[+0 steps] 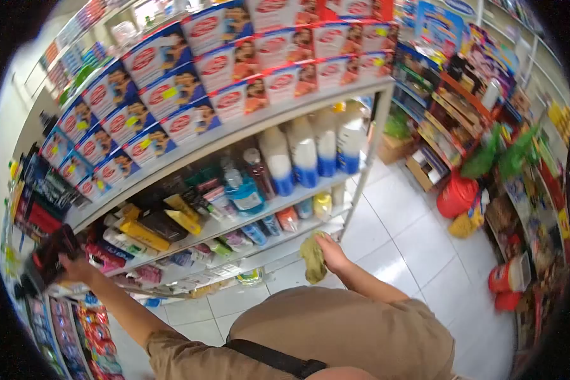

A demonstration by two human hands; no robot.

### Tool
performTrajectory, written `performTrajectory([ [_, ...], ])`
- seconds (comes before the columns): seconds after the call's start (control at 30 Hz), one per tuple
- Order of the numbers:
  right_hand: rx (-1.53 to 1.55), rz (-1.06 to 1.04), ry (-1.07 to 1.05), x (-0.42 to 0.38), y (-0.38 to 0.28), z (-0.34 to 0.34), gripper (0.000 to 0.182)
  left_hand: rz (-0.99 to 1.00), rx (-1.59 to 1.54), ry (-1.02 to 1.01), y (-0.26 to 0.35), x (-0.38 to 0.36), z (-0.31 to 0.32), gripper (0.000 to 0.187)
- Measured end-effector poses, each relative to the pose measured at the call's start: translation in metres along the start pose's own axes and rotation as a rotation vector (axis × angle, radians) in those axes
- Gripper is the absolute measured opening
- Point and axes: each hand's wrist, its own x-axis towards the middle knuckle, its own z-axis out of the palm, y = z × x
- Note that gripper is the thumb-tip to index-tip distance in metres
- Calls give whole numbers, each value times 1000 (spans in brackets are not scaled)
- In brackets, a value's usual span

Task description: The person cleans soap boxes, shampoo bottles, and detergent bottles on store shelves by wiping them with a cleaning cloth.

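At the left end of the shelf unit, my left hand (78,269) is closed round a black bottle (49,253) with a red marking; it is tilted and blurred, so its label cannot be read. My right hand (332,253) grips a crumpled yellow-green cloth (313,258) in front of the shelf's right part. Beside my left hand, the middle shelf (206,233) bears yellow boxes (144,235), a blue bottle (245,196) and other small toiletries. Tall white bottles with blue bases (301,155) stand at its right end.
Rows of white, red and blue soap boxes (218,63) fill the top shelf. To the right, past the white tiled floor (396,221), stand racks of goods, a red container (457,195) and a red-and-white tub (510,278). Hanging packets (98,335) are at lower left.
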Motion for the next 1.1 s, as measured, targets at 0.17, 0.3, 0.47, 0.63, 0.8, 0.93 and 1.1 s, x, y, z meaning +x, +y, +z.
performTrajectory([
  [0.17,97,-131,-295,4,-32,26,43,-754,-810,83,166,-74,6,58],
  [0.3,-257,-673,-512,-37,-94,62,43,-1135,-819,42,335,-148,10,73],
  [0.47,-831,-1239,-684,-106,-150,48,45,-1343,-1843,-1055,408,-282,-11,83],
  [0.63,-883,-1152,-341,-107,-188,-27,49,-1676,-1581,-1572,486,-322,-32,85],
  [0.8,-983,-1340,-85,-141,-233,-72,45,-1700,-1368,-1787,543,-352,-58,86],
  [0.93,-963,-1280,-382,-168,-209,-96,48,-1911,-1223,-1433,592,-323,-39,87],
  [1.1,-841,-1243,-306,-173,-214,-123,48,-1901,-1379,-1417,609,-327,-51,84],
])
